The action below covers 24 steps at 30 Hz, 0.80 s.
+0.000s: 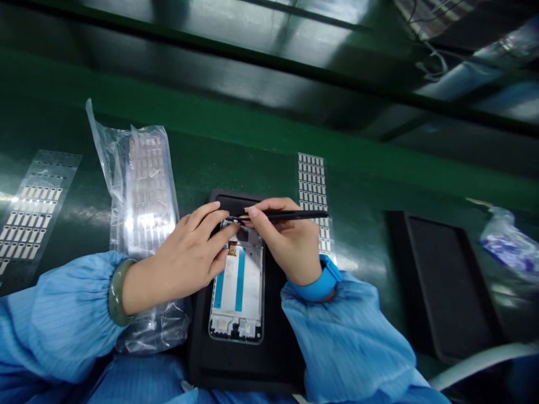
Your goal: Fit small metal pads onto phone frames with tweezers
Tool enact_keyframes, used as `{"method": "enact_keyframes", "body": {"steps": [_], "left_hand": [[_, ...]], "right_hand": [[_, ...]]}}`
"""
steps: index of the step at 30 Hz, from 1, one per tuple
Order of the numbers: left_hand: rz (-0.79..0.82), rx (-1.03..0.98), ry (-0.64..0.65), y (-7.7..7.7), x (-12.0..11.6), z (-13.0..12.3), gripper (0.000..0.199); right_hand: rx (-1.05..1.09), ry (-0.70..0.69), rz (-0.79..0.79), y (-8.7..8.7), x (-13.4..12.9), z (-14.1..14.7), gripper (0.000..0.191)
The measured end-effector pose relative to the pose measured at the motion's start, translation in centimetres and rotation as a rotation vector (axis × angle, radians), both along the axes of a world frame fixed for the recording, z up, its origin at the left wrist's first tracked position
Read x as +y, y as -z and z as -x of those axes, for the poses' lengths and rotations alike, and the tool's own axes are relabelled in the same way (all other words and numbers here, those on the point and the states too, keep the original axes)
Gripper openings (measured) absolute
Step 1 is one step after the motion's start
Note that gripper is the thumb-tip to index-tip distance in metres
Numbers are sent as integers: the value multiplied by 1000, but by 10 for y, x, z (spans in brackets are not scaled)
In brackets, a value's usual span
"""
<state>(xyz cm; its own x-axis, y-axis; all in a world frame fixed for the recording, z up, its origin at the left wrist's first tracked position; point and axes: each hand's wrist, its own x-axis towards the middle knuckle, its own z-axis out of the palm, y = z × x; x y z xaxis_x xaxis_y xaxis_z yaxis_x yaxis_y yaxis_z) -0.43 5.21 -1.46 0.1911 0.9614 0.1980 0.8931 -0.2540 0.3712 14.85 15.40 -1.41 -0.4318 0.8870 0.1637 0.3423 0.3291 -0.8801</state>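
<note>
A phone frame [248,280] with two blue strips lies on a black foam tray [252,365] in front of me. My right hand [290,241] grips black tweezers [295,215], their tips pointing left at the top end of the frame. Fingers spread, my left hand [181,252] rests over the upper left of the frame, its fingertips touching the top edge close to the tweezer tips. Whatever lies right at the tips is too small and too covered by fingers to make out.
Left of the tray lies a clear plastic bag [147,191] holding sheets of small parts. Sticker sheets lie at far left [31,219] and behind my right hand [311,179]. Another black tray [446,286] and a plastic bag with purple print [511,241] are at right.
</note>
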Motion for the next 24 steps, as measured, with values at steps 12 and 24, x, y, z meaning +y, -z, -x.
{"method": "enact_keyframes", "body": {"steps": [12,24], "left_hand": [[7,6,3,-1,0,0,38],[13,11,6,-1,1,0,39]], "right_hand": [[70,17,-9,3,-1,-3,9],[-26,-19,-143,-1,-3,1,5]]}}
